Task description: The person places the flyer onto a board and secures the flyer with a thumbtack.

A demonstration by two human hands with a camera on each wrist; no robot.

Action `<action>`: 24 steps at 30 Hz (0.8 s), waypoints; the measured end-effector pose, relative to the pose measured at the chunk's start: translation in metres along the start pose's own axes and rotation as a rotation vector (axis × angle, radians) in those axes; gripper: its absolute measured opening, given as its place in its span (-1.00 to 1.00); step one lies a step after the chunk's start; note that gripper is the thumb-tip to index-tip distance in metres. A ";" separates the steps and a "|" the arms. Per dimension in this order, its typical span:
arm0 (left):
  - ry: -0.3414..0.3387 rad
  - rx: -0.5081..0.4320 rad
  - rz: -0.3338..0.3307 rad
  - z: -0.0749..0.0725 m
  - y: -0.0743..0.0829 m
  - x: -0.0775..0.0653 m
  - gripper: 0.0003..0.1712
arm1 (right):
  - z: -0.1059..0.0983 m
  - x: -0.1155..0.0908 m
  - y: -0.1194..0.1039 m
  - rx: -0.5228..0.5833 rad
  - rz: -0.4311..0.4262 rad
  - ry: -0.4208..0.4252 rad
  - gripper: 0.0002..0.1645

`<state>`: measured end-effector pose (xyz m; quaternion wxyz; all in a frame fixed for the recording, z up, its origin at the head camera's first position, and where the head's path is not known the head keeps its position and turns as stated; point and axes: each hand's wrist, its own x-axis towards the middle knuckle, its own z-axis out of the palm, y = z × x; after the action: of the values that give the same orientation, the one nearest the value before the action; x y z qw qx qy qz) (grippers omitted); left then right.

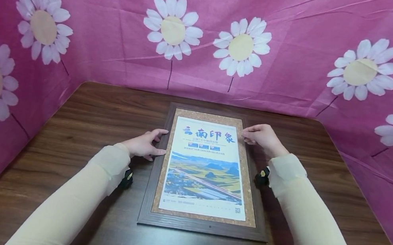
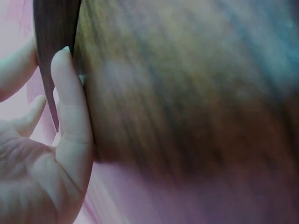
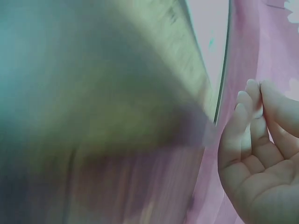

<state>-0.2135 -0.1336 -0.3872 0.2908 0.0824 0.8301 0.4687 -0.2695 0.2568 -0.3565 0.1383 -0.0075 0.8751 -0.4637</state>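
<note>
A dark wooden-framed corkboard (image 1: 202, 227) lies on the table with a printed landscape poster (image 1: 205, 171) on its cork (image 1: 246, 159). My left hand (image 1: 144, 144) rests at the frame's left side, its thumb and forefinger extended onto the edge; the left wrist view shows that thumb (image 2: 72, 107) against the dark border. Near the poster's upper right corner, my right hand (image 1: 264, 139) has thumb and fingertips pinched together. A tiny, thin pin-like thing (image 3: 259, 85) shows between them in the right wrist view; its exact kind is too small to tell.
The brown wood-grain table (image 1: 112, 105) extends around the board. A pink cloth (image 1: 120, 30) with large white daisies hangs behind the table and along both sides. Dark wrist devices (image 1: 262, 177) sit under both sleeves, near the board's sides.
</note>
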 end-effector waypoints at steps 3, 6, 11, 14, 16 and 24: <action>0.001 0.002 -0.001 0.000 0.001 -0.001 -0.15 | 0.008 0.006 -0.008 0.038 0.027 -0.006 -0.61; 0.003 0.005 -0.006 0.001 0.002 -0.002 -0.15 | 0.017 0.014 -0.015 0.062 0.055 -0.007 -0.60; 0.011 0.006 -0.015 0.000 0.002 -0.001 -0.15 | 0.033 0.026 -0.028 0.062 0.077 0.000 -0.61; 0.011 0.007 -0.017 0.000 0.002 0.000 -0.14 | 0.043 0.032 -0.036 0.066 0.089 -0.003 -0.62; 0.009 0.007 -0.020 0.000 0.002 -0.001 -0.14 | 0.050 0.037 -0.040 0.070 0.098 -0.013 -0.63; 0.000 -0.001 -0.020 -0.001 0.002 -0.002 -0.15 | 0.069 0.049 -0.049 0.059 0.107 0.002 -0.69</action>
<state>-0.2132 -0.1341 -0.3839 0.2955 0.0738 0.8307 0.4661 -0.3049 0.1656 -0.3647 0.1620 0.0438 0.8604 -0.4811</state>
